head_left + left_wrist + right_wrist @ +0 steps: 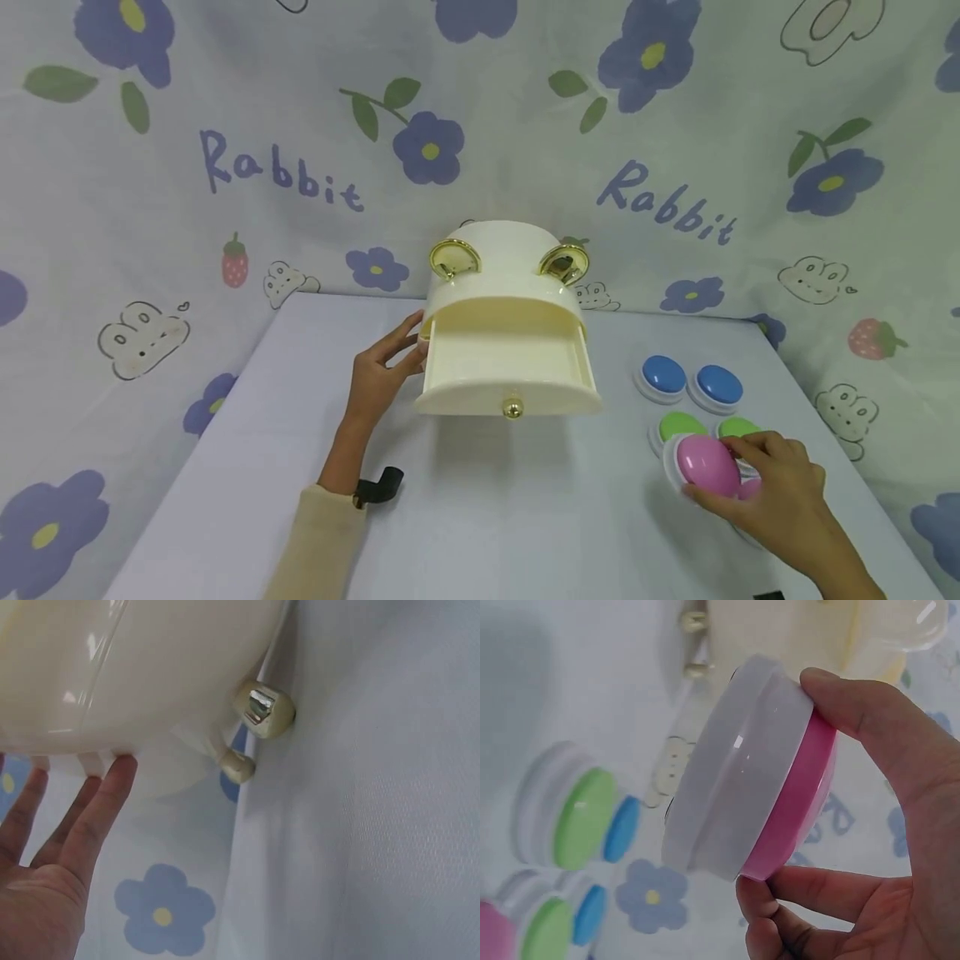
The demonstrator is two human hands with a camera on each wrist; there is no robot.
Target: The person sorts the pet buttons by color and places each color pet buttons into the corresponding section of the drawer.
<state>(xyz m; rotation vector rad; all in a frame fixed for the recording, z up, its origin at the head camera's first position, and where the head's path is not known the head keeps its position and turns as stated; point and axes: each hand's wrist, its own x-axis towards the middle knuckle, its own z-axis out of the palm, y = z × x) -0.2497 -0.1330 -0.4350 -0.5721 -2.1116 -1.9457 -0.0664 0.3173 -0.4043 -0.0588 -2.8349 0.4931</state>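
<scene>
My right hand (783, 492) pinches a pink push button (707, 465) with a white base between thumb and fingers. In the right wrist view this button (757, 780) is tilted on edge, raised off the table. My left hand (378, 379) touches the left side of a cream storage box (495, 258) with gold-rimmed ears. Its fingers (97, 814) reach nearly straight to the box wall in the left wrist view. The box's drawer (502, 350) is pulled out, its inside bare, with a gold knob (512, 407) on the front.
Two blue push buttons (663, 375) lie on the table right of the box. Two green push buttons (681, 427) sit nearer, and another pink button (750, 488) is partly hidden by my right hand. A patterned rabbit-and-flower cloth (510, 100) hangs behind the white table (247, 467).
</scene>
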